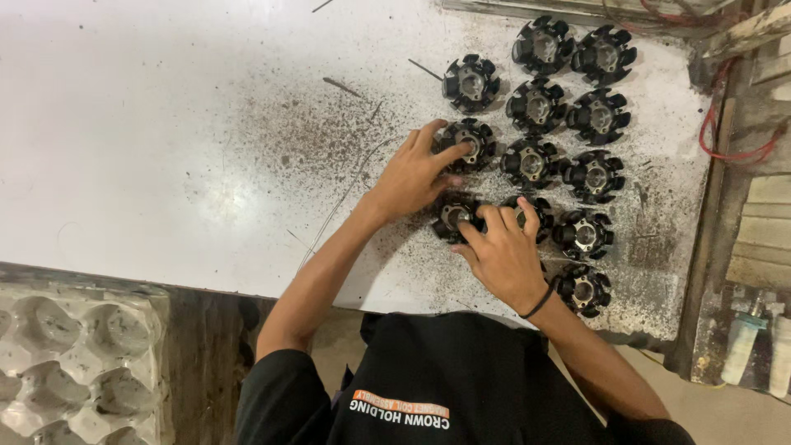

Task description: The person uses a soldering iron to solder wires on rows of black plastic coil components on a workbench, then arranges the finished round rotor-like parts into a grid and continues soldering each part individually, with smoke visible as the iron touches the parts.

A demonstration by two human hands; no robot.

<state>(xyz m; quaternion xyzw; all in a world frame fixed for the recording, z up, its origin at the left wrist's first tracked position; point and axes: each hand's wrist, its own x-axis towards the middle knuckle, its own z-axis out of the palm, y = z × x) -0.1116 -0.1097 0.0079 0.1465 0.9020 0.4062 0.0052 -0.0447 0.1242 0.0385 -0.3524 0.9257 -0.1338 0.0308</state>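
Both hands' fingers point(494, 216) on flat-lying black cores point(454, 216), hubs upward.

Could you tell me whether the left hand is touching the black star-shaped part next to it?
Touching: in the head view, the left hand rests its fingers on top of the black star-shaped part.

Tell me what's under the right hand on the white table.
The right hand lies over two black toothed metal cores. The fingers cover most of the one on the right, so only its upper edge shows. Beneath them is the speckled white table; anything beneath the palm is hidden.
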